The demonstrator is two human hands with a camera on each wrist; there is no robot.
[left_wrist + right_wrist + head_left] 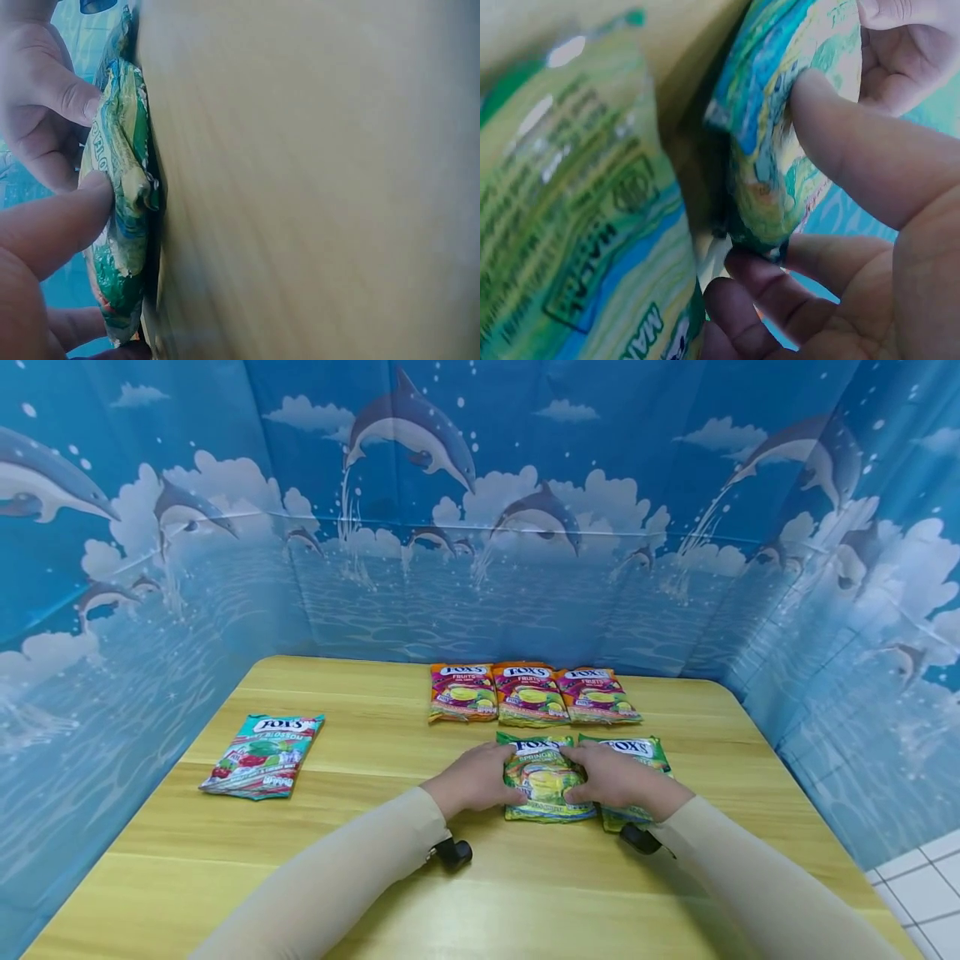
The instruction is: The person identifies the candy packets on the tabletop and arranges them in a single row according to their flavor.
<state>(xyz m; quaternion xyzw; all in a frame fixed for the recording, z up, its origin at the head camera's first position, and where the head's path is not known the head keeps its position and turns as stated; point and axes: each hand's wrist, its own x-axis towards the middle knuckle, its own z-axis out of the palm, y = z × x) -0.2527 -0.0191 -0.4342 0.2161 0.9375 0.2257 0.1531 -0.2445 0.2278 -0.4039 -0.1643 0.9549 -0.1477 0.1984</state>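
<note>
A green and yellow Fox's candy bag (546,783) lies face up toward the table's middle, with a hand at either side. My left hand (474,777) grips its left edge, thumb on the front and fingers at the far corner. On the opposite edge, my right hand (624,778) pinches the bag; the right wrist view shows the thumb (847,142) on the front and fingers curled beneath the edge. A second green candy bag (652,750) sits directly to the right, partly covered by my right hand and wrist. Its printed surface fills the left of the right wrist view.
Behind the green bags, three purple and orange Fox's bags (531,695) stand in a row along the back of the wooden table (360,735). A teal and red Fox's bag (264,758) lies apart at the left. A dolphin-print curtain (480,593) surrounds the table's back and sides.
</note>
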